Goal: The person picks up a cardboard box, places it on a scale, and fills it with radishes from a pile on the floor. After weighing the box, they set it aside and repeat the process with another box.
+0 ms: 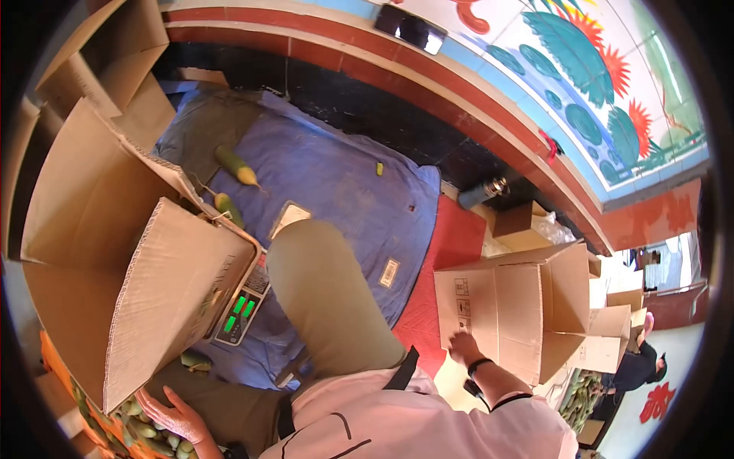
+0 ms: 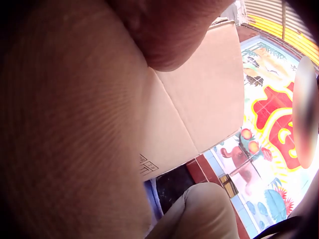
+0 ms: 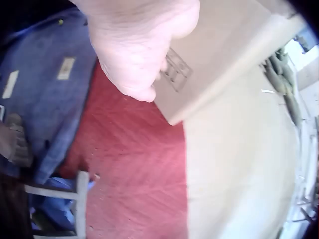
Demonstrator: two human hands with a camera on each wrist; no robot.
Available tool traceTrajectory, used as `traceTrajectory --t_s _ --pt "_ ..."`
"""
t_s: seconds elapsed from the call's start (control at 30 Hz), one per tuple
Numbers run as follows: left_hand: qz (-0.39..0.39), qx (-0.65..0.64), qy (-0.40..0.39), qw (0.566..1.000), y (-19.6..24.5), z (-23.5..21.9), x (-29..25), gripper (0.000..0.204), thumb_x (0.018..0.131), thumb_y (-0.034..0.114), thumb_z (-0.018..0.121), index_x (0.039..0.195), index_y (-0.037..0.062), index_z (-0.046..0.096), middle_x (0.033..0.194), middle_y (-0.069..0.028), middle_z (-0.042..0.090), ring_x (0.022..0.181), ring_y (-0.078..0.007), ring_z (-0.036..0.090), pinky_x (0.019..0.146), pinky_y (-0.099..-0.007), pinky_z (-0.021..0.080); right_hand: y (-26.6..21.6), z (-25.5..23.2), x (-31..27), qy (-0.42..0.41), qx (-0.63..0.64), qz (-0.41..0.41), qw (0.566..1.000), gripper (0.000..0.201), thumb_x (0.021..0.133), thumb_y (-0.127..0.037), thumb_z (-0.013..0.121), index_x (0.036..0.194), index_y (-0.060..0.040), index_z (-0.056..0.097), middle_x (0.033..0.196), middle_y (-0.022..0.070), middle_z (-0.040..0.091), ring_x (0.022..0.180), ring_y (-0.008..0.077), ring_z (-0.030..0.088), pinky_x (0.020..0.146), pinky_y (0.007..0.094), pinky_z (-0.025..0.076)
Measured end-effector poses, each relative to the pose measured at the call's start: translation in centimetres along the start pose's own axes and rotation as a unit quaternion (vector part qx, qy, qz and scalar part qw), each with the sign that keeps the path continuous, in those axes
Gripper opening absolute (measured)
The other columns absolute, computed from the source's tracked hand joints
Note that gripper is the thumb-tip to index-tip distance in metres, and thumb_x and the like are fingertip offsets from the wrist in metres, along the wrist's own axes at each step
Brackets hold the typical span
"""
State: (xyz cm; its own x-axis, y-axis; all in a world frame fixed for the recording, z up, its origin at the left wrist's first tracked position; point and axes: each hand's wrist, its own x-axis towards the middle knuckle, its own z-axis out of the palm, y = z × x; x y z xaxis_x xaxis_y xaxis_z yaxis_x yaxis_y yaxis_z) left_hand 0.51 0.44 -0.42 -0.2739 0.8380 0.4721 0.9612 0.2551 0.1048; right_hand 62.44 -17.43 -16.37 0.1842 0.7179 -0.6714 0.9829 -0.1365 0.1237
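We are touching the box (image 1: 505, 314) at lower right with our right hand (image 1: 463, 348), grip unclear; our left hand (image 1: 177, 417) is lying open, lower left.

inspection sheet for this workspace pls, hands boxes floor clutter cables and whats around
surface: blue cloth and red mat on a dark floor
job's things: big box tipped over green mangoes; small box on the mat
clutter: loose mangoes, scale, more boxes behind
hands: left hand open, by the mangoes under the big box; right hand on the small box's lower corner, grip unclear
cables: nothing seen
surroundings: painted wall; another person at right
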Motion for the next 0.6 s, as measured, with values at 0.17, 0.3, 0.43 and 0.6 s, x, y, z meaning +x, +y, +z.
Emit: traceTrajectory --t_s 0.17,0.3,0.43,0.6 --pt "0.002 0.011 0.007 1.000 -0.3 0.0 -0.2 0.042 0.091 0.020 0.046 0.125 -0.0037 0.038 0.127 -0.0214 0.041 0.118 -0.0356 0.038 0.099 -0.0448 0.030 -2.7 -8.9 8.9 0.298 -0.034 -0.036 0.953 0.020 0.072 -0.016 0.053 0.087 -0.0069 0.061 0.103 0.0141 0.054 0.104 0.0305 0.046 0.093 0.0455 0.033" --pt "0.004 0.029 0.001 1.000 -0.6 -0.2 -0.5 0.042 0.091 0.022 0.045 0.125 -0.0026 0.039 0.127 -0.0204 0.041 0.119 -0.0350 0.038 0.099 -0.0444 0.030 -1.0 -13.9 13.0 0.179 -0.082 0.037 0.980 0.030 0.077 -0.019 0.049 0.102 -0.0063 0.060 0.117 0.0163 0.051 0.115 0.0305 0.041 0.098 0.0477 0.026" --pt "-0.002 0.026 0.001 1.000 -0.7 -0.5 -0.8 0.042 0.091 0.024 0.044 0.125 -0.0016 0.040 0.128 -0.0191 0.041 0.120 -0.0346 0.037 0.100 -0.0442 0.029 1.9 -12.9 14.8 0.100 -0.187 0.186 0.959 0.031 0.083 -0.023 0.046 0.108 -0.0087 0.058 0.118 0.0124 0.053 0.115 0.0291 0.044 0.097 0.0465 0.027" --pt "-0.002 0.039 0.001 0.999 -0.4 -0.4 -1.0 0.043 0.091 0.025 0.044 0.126 -0.0006 0.039 0.128 -0.0187 0.041 0.120 -0.0342 0.037 0.101 -0.0438 0.029 3.2 -11.3 14.5 0.032 -0.260 0.198 0.944 0.037 0.081 -0.028 0.052 0.114 -0.0102 0.054 0.114 0.0099 0.057 0.110 0.0285 0.050 0.092 0.0439 0.031"
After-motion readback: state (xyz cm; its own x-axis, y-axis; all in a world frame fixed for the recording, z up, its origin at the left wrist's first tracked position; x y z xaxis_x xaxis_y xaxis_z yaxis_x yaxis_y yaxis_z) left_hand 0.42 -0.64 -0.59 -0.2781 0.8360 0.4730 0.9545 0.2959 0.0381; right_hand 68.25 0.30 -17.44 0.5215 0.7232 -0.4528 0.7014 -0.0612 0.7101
